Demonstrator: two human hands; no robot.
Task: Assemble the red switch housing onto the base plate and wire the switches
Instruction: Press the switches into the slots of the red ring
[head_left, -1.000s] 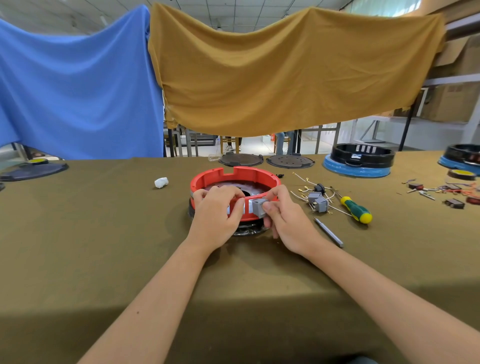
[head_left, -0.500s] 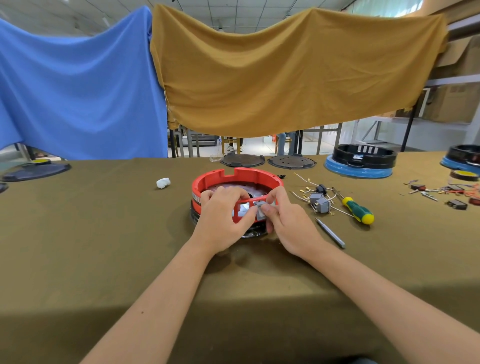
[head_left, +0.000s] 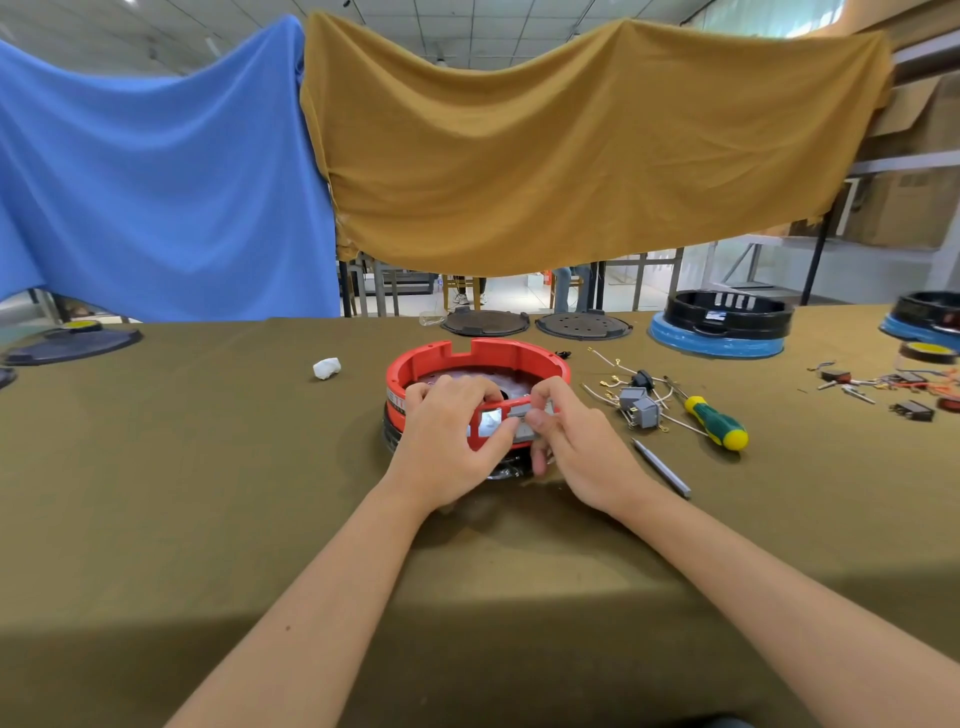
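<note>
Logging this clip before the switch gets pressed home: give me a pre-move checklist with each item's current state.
1. Red housing sits on the dark base: ok.
2. Left hand grips the housing's near wall, steadying it: ok.
3. Right hand pinches the grey switch at the wall opening: ok.
4. Switch square in the opening: cannot tell, fingers cover it.
5. Spare switches and wires lie right of the housing: ok.
6. Screwdriver lies clear of both hands: ok.

Both forearms are bare to the left hand (head_left: 451, 436) and right hand (head_left: 584, 449), no sleeves or gloves
</note>
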